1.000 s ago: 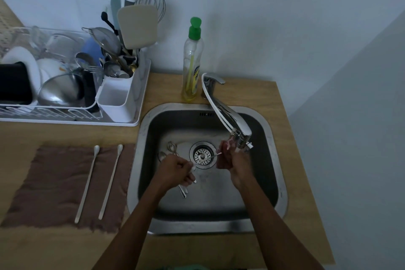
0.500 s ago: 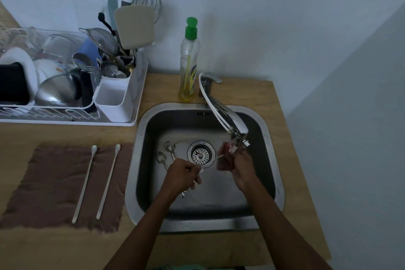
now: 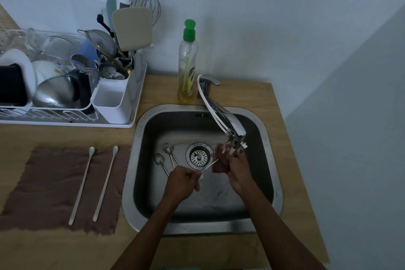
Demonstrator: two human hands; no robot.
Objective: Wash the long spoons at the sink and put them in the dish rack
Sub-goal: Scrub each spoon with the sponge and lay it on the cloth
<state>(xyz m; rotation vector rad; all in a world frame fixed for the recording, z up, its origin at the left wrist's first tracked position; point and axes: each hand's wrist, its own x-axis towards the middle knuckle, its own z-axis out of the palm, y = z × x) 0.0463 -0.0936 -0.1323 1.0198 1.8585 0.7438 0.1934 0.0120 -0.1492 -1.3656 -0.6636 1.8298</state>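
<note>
I see a soap bottle (image 3: 188, 68) with a green cap standing in the upper middle of the frame. A brown cloth (image 3: 43, 190) lies flat at the lower left on the wooden surface (image 3: 161, 90). A wire whisk (image 3: 145, 0) sticks up at the upper left.

light: dim, bluish, flat
glare: soft glints on faucet (image 3: 228, 116)
blur: right hand (image 3: 234, 164) fingers smeared
edges: wide-angle bending of counter (image 3: 241, 94)

Wood counter (image 3: 252, 96): dish rack (image 3: 65, 124) back-left, brown cloth (image 3: 50, 182) front-left, soap btl (image 3: 187, 72) by sink (image 3: 128, 182).
</note>
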